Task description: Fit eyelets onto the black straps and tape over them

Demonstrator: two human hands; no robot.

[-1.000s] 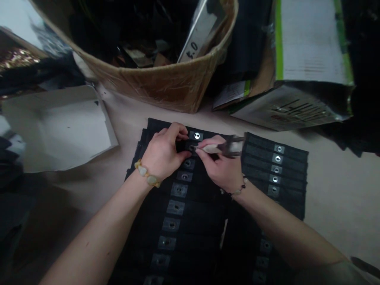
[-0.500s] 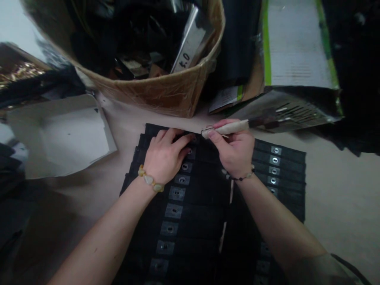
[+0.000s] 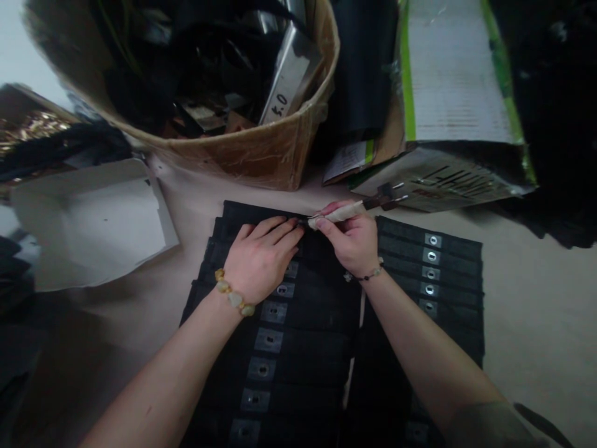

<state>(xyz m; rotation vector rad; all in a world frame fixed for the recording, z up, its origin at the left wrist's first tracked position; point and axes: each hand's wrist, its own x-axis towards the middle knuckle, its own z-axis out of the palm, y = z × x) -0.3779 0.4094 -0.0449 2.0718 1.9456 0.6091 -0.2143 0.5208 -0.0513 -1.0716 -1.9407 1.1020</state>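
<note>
Overlapping black fabric strips (image 3: 308, 348) with grey patches and metal eyelets lie in a column on the table. My left hand (image 3: 261, 258) rests flat on the topmost strips, fingers stretched out toward the right. My right hand (image 3: 352, 239) is closed on a hand tool (image 3: 347, 211) with a pale handle and dark metal end. The tool's tip meets the top strip just beyond my left fingertips. A second column of black strips (image 3: 431, 264) with eyelets lies to the right of my right wrist.
A large cardboard box (image 3: 252, 149) full of dark items stands just behind the strips. A green-edged carton (image 3: 448, 168) lies at the back right. An open white box (image 3: 97, 218) sits at the left. Dark fabric is piled at the far left and right edges.
My right hand lifted the tool off an eyelet, swung it up, then brought its tip to the top strip. My left hand went from pinching to lying flat.
</note>
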